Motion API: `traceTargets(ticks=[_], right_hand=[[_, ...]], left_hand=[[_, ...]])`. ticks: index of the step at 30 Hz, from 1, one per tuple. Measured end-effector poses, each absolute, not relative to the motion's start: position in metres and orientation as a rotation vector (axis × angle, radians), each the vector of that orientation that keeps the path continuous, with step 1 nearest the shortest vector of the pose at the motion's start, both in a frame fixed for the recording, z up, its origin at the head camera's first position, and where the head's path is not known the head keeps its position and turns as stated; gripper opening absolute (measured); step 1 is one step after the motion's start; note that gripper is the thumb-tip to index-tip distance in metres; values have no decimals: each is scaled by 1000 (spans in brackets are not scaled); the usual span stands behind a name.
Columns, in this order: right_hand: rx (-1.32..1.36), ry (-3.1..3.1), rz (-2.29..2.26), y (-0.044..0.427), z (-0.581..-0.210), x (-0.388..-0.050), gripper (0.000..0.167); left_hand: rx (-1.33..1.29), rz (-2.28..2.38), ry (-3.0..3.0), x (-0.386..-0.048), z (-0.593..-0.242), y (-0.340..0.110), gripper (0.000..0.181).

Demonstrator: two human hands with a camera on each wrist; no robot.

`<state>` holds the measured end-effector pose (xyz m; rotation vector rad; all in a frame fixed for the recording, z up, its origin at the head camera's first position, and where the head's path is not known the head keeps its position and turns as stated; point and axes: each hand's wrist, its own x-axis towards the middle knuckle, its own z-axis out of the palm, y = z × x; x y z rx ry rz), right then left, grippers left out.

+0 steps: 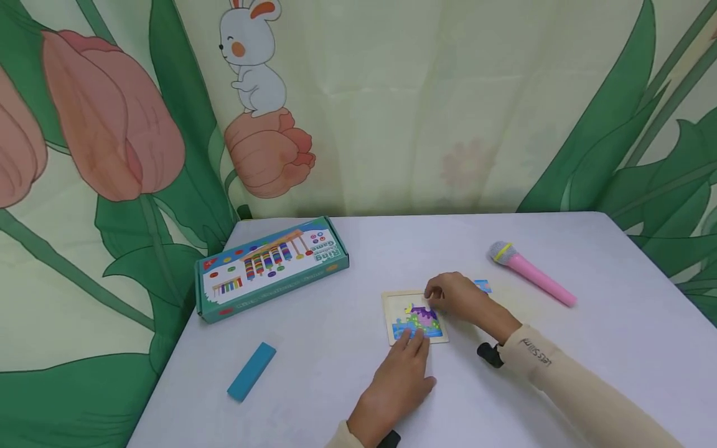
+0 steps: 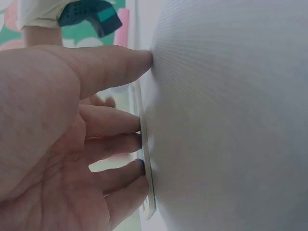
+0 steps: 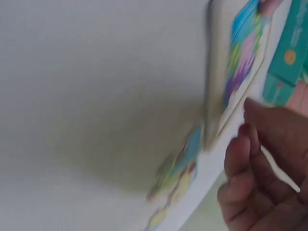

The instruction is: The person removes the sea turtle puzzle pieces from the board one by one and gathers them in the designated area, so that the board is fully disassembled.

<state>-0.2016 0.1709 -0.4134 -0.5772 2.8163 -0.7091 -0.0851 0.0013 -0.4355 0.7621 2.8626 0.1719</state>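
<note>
A small wooden puzzle board (image 1: 388, 318) lies on the table, partly filled with blue, green, pink and purple pieces. My left hand (image 1: 394, 379) rests its extended fingertips on the board's near edge; the left wrist view shows those fingers (image 2: 113, 120) against the thin board rim (image 2: 147, 159). Over the far right corner is my right hand (image 1: 462, 300), its fingers loosely bent. In the right wrist view that hand (image 3: 269, 163) shows no piece between thumb and fingers, beside the blurred board (image 3: 219, 72). Colourful loose pieces (image 3: 175, 173) lie near it, partly hidden behind the right hand in the head view (image 1: 483, 285).
A green toy box (image 1: 274, 267) lies at the back left of the white table (image 1: 313, 373). A blue block (image 1: 251, 371) is at the front left. The pink toy microphone (image 1: 532, 274) lies at the back right. Behind hangs a printed curtain (image 1: 392, 112).
</note>
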Motion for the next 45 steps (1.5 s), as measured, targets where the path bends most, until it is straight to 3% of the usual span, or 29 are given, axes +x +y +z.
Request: traceTargets(ticks=[6, 25, 33, 45], right_hand=[[-736, 2687, -770, 159, -418, -198, 26], [-672, 2600, -1022, 158, -424, -197, 27], [-544, 2506, -1234, 178, -421, -202, 17], [-89, 2527, -1131, 256, -400, -207, 26]], left_hand=[[815, 118, 2891, -86, -437, 3, 67], [819, 63, 2895, -86, -435, 2, 68], [792, 78, 2874, -85, -435, 3, 68], [698, 223, 2817, -84, -435, 4, 68]])
